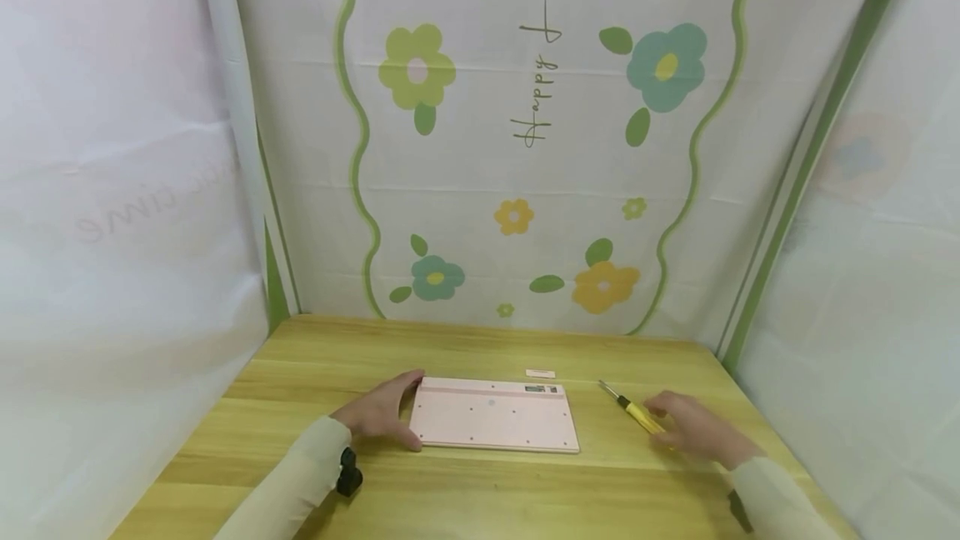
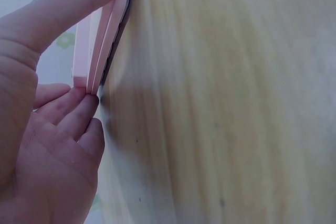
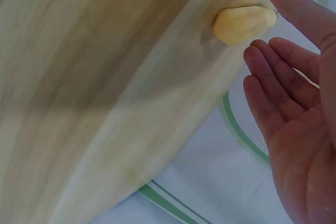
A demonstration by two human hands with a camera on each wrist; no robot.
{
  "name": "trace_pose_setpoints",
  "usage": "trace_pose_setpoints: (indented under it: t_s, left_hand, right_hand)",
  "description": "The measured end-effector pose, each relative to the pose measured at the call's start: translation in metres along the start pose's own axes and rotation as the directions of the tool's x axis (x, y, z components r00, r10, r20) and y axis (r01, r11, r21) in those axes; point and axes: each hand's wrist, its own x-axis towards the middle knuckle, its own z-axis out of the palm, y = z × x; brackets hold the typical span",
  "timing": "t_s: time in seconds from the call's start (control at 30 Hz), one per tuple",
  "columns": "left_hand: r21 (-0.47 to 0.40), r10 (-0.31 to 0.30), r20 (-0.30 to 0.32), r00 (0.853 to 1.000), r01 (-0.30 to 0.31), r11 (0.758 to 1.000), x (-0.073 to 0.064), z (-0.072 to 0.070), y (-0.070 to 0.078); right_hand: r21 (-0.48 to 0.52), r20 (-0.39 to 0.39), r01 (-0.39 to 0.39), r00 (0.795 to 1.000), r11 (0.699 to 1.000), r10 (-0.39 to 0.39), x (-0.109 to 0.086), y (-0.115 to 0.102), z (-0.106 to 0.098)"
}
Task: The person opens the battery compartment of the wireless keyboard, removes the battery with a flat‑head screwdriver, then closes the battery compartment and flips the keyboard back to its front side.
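A pink keyboard [image 1: 493,423] lies with its screw-dotted back up, and a small compartment [image 1: 540,389] is uncovered at its far right corner. Its left end is held by my left hand [image 1: 381,413], thumb at the near corner and fingers at the far one. The left wrist view shows the keyboard's edge [image 2: 95,51] between thumb and fingers. To the right lies a screwdriver [image 1: 636,413] with a yellow handle [image 3: 242,24] and metal shaft. My right hand [image 1: 697,427] is beside that handle, its thumb and fingers spread apart and not closed around it.
A small pale pink cover [image 1: 540,373] lies just beyond the keyboard. The wooden table [image 1: 480,498] is bounded by a flower-printed cloth [image 1: 480,157] at the back and white cloth walls [image 1: 135,190] at the sides.
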Motion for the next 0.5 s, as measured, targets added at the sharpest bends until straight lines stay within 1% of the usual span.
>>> trace_pose_setpoints:
  t_s: [0.2,0.33,0.5]
  left_hand:
    - [-0.007,0.004,0.005,1.0,-0.004,1.0,0.001,0.001,-0.001]
    - [-0.014,-0.001,0.005,1.0,0.001,1.0,0.001,0.001,0.001]
    - [-0.014,-0.002,0.008,1.0,0.002,1.0,0.001,0.0,0.001]
  right_hand:
    - [0.029,-0.002,-0.035,0.999,0.999,0.035,-0.001,0.006,0.012]
    - [0.04,0.001,-0.058,0.998,0.998,0.058,0.001,0.008,0.016]
    - [0.061,-0.013,-0.079,0.997,0.995,0.08,0.007,0.007,0.018]
